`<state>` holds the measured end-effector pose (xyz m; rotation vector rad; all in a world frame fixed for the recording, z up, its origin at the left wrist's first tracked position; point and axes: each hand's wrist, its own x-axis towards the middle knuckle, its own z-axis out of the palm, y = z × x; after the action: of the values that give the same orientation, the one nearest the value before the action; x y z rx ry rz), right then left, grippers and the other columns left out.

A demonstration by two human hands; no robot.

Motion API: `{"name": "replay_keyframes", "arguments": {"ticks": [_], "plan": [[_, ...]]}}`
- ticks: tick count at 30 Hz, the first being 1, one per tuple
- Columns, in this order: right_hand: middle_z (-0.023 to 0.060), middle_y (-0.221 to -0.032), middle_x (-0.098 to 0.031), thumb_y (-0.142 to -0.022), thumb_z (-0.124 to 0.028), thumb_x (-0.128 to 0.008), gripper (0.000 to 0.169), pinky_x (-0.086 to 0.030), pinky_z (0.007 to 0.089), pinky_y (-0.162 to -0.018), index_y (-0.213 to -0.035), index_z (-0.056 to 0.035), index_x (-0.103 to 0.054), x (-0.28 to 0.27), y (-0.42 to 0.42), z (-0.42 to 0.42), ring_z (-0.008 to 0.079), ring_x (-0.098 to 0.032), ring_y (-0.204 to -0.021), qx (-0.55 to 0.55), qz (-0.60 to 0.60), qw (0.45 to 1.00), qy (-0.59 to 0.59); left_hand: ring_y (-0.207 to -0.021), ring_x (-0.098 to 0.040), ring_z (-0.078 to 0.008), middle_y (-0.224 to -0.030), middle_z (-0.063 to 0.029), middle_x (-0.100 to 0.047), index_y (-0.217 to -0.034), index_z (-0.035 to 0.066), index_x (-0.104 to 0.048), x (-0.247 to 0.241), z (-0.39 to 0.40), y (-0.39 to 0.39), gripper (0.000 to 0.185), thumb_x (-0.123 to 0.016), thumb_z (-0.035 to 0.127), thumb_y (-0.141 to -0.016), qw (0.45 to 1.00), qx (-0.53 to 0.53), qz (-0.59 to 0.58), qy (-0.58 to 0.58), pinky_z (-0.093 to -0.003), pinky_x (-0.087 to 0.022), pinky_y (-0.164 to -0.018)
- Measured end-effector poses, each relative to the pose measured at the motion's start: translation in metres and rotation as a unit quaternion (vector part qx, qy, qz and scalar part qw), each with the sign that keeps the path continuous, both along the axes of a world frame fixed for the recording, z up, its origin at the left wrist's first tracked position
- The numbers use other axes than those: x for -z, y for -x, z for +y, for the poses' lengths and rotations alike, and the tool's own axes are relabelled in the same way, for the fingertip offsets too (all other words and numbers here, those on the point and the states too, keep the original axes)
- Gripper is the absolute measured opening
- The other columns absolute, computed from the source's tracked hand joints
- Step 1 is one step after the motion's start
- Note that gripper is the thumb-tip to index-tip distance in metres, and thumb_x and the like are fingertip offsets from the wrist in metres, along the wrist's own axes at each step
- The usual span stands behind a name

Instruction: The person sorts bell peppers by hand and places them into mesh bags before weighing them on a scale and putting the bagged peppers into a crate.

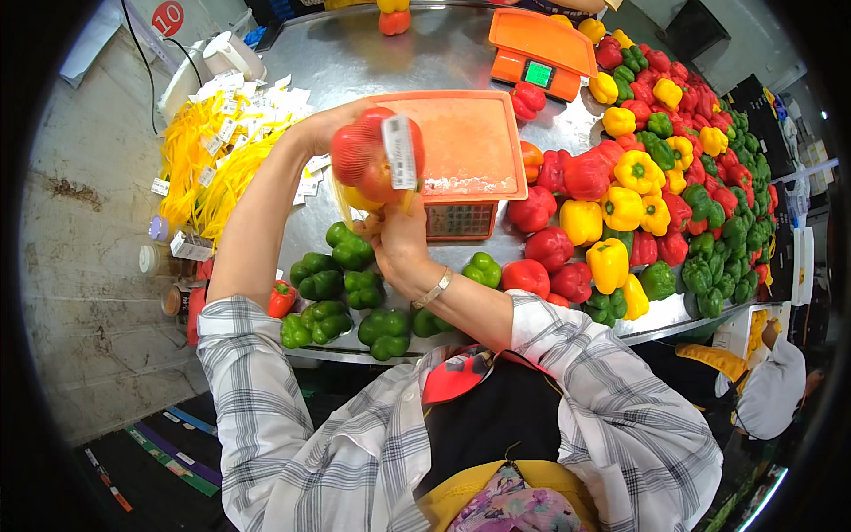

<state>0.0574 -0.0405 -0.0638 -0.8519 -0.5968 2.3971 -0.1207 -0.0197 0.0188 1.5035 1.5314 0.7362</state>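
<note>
A mesh-bagged bundle of bell peppers [362, 149], red on top with yellow below, is raised in front of the near scale. A white printed tag [399, 153] lies across its face. My left hand [332, 126] holds the bundle from its far left side, the fingers partly hidden behind it. At the lower end, my right hand [401, 236] pinches the yellow netting just under the peppers. Just behind the bundle stands an orange weighing scale [472, 146] with a flat pan and a keypad front. Several green bell peppers [364, 290] lie below my hands.
Yellow net bags with white tags [219, 153] are heaped at left. On the right spreads a large pile of red, yellow and green peppers [638, 173]. A second orange scale [542, 53] with a lit display stands at the back, near another pepper bundle [394, 16]. Another person [771, 386] is at right.
</note>
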Motion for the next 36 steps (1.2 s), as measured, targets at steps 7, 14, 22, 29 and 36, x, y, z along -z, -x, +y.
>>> {"name": "replay_keyframes", "arguments": {"ticks": [7, 14, 22, 29, 36], "plan": [[0.0119, -0.078, -0.053, -0.101, -0.015, -0.042, 0.012, -0.050, 0.0337, -0.041, -0.101, -0.0061, -0.034, 0.017, -0.019, 0.069, 0.0187, -0.056, -0.051, -0.077, -0.100, 0.979, -0.163, -0.081, -0.063, -0.0074, -0.093, -0.0017, -0.067, -0.099, 0.003, -0.065, 0.063, -0.014, -0.017, 0.011, -0.062, 0.009, -0.089, 0.906, -0.201, -0.370, -0.032, -0.0245, -0.055, -0.072], [0.0112, -0.081, -0.060, -0.098, -0.012, -0.042, 0.013, -0.044, 0.0278, -0.041, -0.109, -0.0073, -0.045, 0.008, -0.034, 0.149, 0.0183, -0.056, -0.051, -0.240, -0.125, 0.938, -0.217, -0.079, -0.061, -0.0078, -0.097, -0.0018, -0.067, -0.105, 0.002, -0.068, 0.045, 0.012, -0.069, 0.018, -0.060, 0.011, -0.091, 0.916, -0.308, -0.221, -0.135, -0.0257, -0.052, -0.072], [0.0112, -0.089, -0.062, -0.096, -0.003, -0.037, 0.023, -0.041, 0.0267, -0.042, -0.114, -0.0055, -0.050, -0.027, -0.032, 0.123, 0.0194, -0.060, -0.063, -0.145, -0.041, 0.981, -0.122, -0.075, -0.059, -0.0056, -0.088, 0.0003, -0.068, -0.096, 0.003, -0.071, 0.021, 0.055, -0.030, 0.023, -0.064, 0.024, -0.091, 0.962, -0.195, -0.186, -0.046, -0.0243, -0.049, -0.069], [0.0111, -0.102, -0.062, -0.098, -0.008, -0.043, 0.020, -0.052, 0.0270, -0.056, -0.113, 0.0016, -0.053, 0.006, -0.008, 0.112, 0.0172, -0.063, -0.076, -0.091, -0.031, 0.991, -0.096, -0.080, -0.059, -0.0073, -0.092, -0.0012, -0.068, -0.100, 0.002, -0.070, 0.037, 0.054, -0.003, 0.025, -0.067, 0.024, -0.089, 0.972, -0.156, -0.172, -0.032, -0.0245, -0.049, -0.072], [0.0096, -0.094, -0.059, -0.099, -0.010, -0.040, 0.019, -0.040, 0.0236, -0.046, -0.108, 0.0004, -0.053, -0.015, -0.006, 0.114, 0.0125, -0.051, -0.061, -0.097, -0.083, 0.990, -0.065, -0.089, -0.060, -0.0106, -0.103, -0.0028, -0.066, -0.113, 0.004, -0.066, 0.046, 0.058, 0.006, 0.032, -0.065, 0.026, -0.090, 0.963, -0.156, -0.213, -0.062, -0.0264, -0.049, -0.077]]}}
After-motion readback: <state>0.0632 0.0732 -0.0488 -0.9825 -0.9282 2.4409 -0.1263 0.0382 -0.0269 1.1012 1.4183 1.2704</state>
